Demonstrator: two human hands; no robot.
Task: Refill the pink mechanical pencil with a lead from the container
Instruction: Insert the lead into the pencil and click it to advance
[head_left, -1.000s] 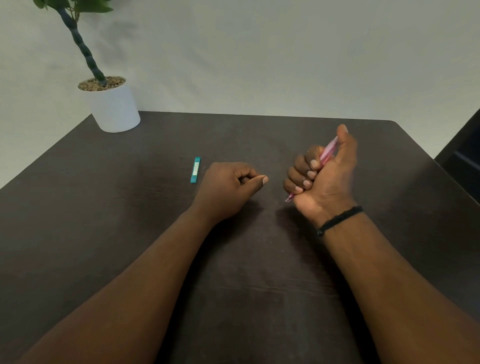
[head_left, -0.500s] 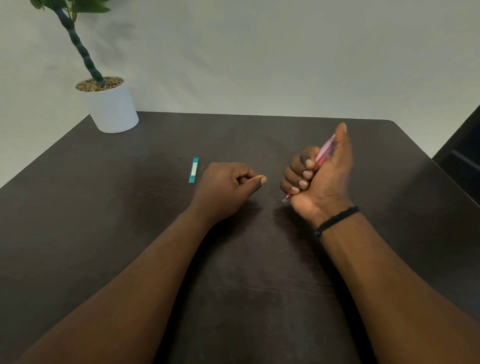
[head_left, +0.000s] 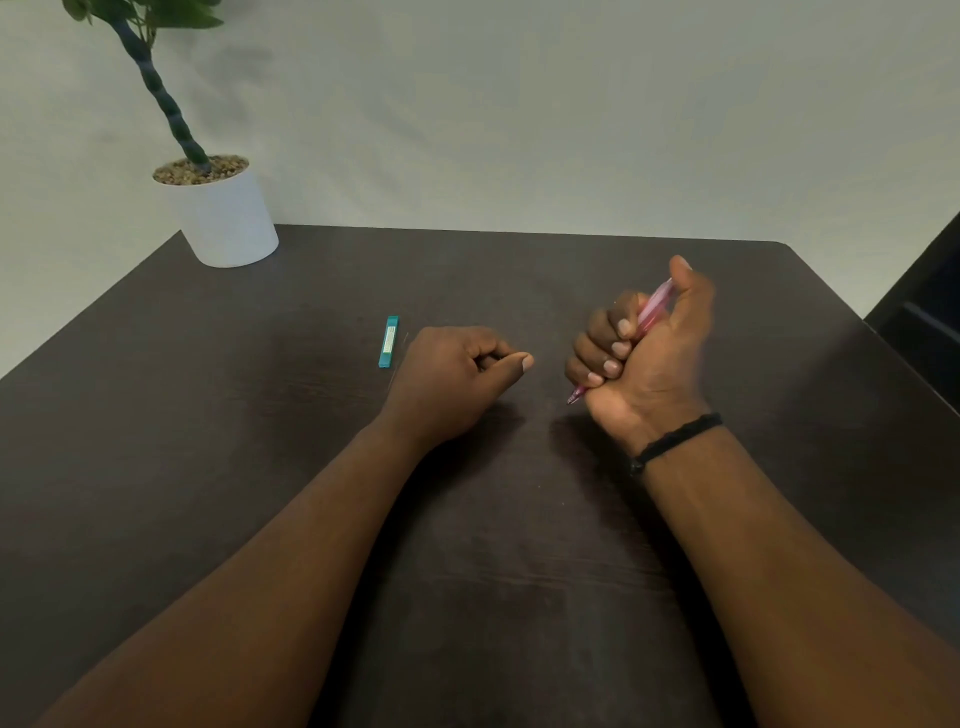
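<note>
I've got the table (head_left: 260, 467) with both hands mid-surface. Left hand (head_left: 452, 379) rests on it at centre; lead container (head_left: 388, 341) lies flat just beside it at 10 o'clock. Right hand (head_left: 644, 358) sits at 3 o'clock of the left, apart, fist around the pencil (head_left: 655, 306), tip toward 7. Potted plant (head_left: 218, 213) at far-left corner, 11 o'clock.

The pencil (head_left: 655, 307) is showing translucent pink, the lead container (head_left: 388, 342) teal with a pale label. The table (head_left: 260, 467) is looking dark brown with faint grain. The pot (head_left: 223, 218) is gleaming white; the wristband (head_left: 675, 439) is black.
</note>
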